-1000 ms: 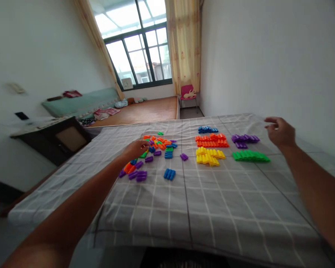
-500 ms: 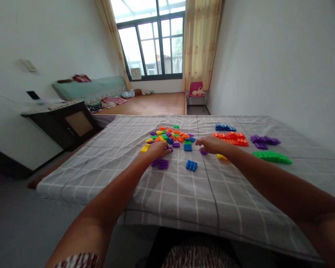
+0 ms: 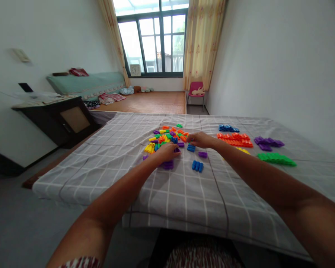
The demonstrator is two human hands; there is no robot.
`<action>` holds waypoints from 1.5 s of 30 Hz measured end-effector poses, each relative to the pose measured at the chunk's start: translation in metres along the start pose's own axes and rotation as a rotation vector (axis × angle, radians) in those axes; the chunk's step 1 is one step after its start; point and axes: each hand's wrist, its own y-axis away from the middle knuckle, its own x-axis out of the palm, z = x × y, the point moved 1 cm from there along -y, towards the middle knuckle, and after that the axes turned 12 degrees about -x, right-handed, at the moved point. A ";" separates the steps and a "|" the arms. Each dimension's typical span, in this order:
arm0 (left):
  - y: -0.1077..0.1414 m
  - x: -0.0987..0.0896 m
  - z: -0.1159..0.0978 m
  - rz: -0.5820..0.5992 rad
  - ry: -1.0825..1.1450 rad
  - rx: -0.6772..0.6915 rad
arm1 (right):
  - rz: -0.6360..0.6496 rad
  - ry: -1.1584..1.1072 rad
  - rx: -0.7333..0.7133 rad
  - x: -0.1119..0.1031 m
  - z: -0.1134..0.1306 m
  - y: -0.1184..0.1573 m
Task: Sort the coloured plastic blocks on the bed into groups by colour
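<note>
My left hand (image 3: 168, 152) is closed at the near edge of a mixed pile of small tube-shaped plastic pieces (image 3: 167, 137), its fingers around a purple piece (image 3: 177, 150). Joined purple pieces (image 3: 168, 165) lie just below that hand. My right hand (image 3: 200, 140) reaches the pile's right edge, fingers bent down and pressed together; whatever they pinch is hidden. Below its fingertips sit blue pieces (image 3: 191, 148). A separate purple piece (image 3: 203, 154) and a row of joined blue pieces (image 3: 197, 166) rest nearer to me.
To the right are grouped rows: blue (image 3: 228, 128), orange (image 3: 234, 140), purple (image 3: 268, 143), green (image 3: 277, 159) and yellow (image 3: 242, 150), the last partly behind my right forearm. A grey checked cloth (image 3: 181, 201) covers the table. A dark cabinet (image 3: 72, 119) stands left.
My right hand has moved left to the pile's edge, uncovering the separate purple piece. My left hand has shifted slightly right and nearer, over the joined purple pieces. The view has shifted a little.
</note>
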 end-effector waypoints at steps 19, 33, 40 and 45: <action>-0.016 -0.015 -0.001 0.031 0.090 -0.058 | -0.396 -0.210 0.034 -0.021 -0.022 0.047; -0.128 0.008 -0.201 0.016 0.184 0.302 | -0.906 -0.784 0.682 -0.058 -0.163 0.330; -0.177 0.039 -0.305 0.054 0.191 0.399 | -0.616 -0.310 0.690 -0.029 -0.192 0.354; -0.200 0.064 -0.342 0.056 0.158 0.432 | -0.485 -0.134 0.674 -0.024 -0.200 0.352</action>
